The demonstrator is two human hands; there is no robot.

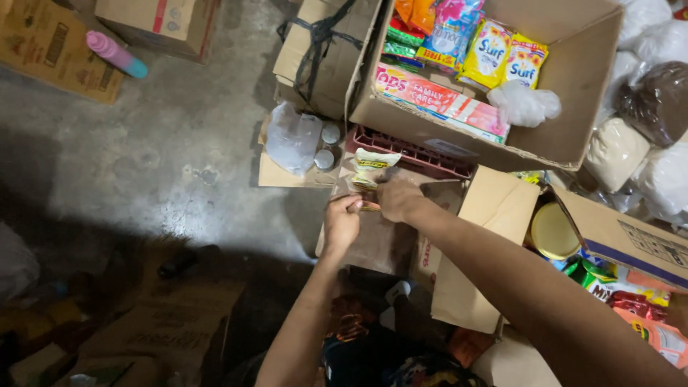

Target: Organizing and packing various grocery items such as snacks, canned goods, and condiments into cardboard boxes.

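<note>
Left hand: the left hand is pinched shut on the near edge of a small sachet, thumb and fingers together at its lower end.
Right hand: the right hand is curled closed on the same sachet from the other side; the two hands are almost touching.
Sachet: pale, with green print, held upright over a brown paper bag that lies just below the hands, in front of a red crate.
Slip risk: both grips sit on one thin edge, so a tug from either side could tear the packet or pull it free, I'd say.
Spill risk: if it drops, it lands on the bag or slides to the concrete floor.
Crowding: the open cardboard box of packets hangs right over the crate, and the right forearm could brush it.
Light: dim near the body, so fingertip detail is hard to read.
</note>
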